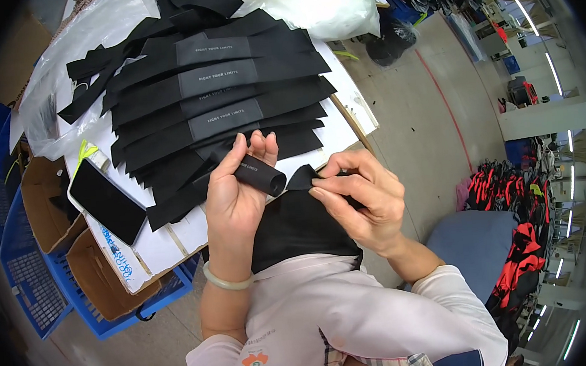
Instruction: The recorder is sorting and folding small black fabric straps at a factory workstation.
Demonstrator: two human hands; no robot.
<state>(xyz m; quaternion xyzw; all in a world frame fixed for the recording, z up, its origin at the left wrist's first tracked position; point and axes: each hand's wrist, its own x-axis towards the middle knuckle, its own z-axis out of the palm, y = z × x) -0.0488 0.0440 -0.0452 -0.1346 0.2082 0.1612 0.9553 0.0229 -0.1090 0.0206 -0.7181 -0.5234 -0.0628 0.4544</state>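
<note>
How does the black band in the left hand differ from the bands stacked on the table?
The band in the left hand is rolled into a tube; the stacked bands lie flat and spread, overlapping. The rolled band is held off the table; the stacked bands rest on it. Both are black fabric with a grey label patch.

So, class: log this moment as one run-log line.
left hand: holds rolled black strap | right hand: pinches strap end | strap stack on table

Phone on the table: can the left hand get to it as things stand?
Probably yes, once freed. The phone lies uncovered just left of the left hand, nothing between them, but that hand grips a rolled black strap.
</note>
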